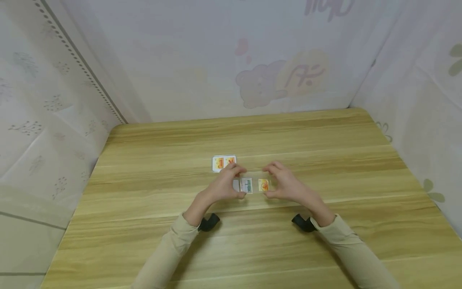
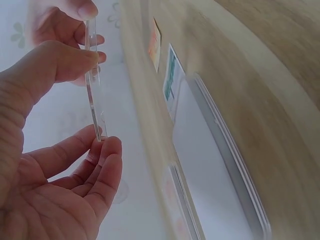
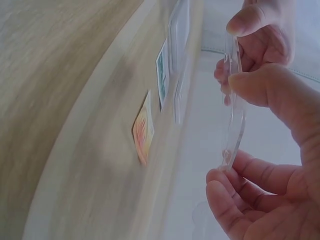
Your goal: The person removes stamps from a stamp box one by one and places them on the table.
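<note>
Left hand (image 1: pixel 224 186) and right hand (image 1: pixel 288 186) pinch the clear plastic piece (image 3: pixel 235 127) by its near and far edges. Looks light, stiff, kinda slick, maybe crackable; edges seem safest.

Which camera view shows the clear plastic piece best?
The right wrist view: the clear plastic piece is large, its edges plain. The left wrist view shows it closer to edge-on; the head view, small and faint.
</note>
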`<state>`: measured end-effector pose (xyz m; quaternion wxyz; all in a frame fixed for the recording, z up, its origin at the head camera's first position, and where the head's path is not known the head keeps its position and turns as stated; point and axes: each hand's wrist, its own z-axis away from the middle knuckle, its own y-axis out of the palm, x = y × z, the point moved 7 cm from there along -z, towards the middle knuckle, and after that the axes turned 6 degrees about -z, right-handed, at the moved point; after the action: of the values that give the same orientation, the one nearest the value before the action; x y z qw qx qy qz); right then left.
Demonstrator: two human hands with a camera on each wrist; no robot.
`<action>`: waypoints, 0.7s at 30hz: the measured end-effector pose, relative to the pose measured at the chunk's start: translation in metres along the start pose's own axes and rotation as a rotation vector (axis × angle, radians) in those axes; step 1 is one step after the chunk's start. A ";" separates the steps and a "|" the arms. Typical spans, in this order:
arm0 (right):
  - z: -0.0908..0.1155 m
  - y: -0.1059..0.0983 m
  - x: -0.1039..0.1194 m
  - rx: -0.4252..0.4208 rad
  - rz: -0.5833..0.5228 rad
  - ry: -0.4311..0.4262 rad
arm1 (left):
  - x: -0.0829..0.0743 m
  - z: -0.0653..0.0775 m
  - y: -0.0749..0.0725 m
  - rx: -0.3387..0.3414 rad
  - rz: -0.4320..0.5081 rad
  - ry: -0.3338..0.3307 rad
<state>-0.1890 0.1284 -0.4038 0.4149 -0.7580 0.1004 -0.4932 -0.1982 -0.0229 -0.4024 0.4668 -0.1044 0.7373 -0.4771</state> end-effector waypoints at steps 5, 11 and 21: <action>-0.005 0.007 0.003 0.013 0.004 0.013 | 0.003 0.007 -0.005 -0.032 -0.008 0.012; -0.011 0.014 0.006 0.031 0.019 0.023 | 0.009 0.015 -0.009 -0.043 -0.006 -0.011; -0.019 0.025 0.013 0.035 -0.014 -0.001 | 0.018 0.027 -0.015 -0.049 0.018 -0.047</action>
<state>-0.1915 0.0951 -0.4099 0.4249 -0.7514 0.0863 -0.4975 -0.1914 -0.0579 -0.4044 0.4855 -0.1202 0.7386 -0.4520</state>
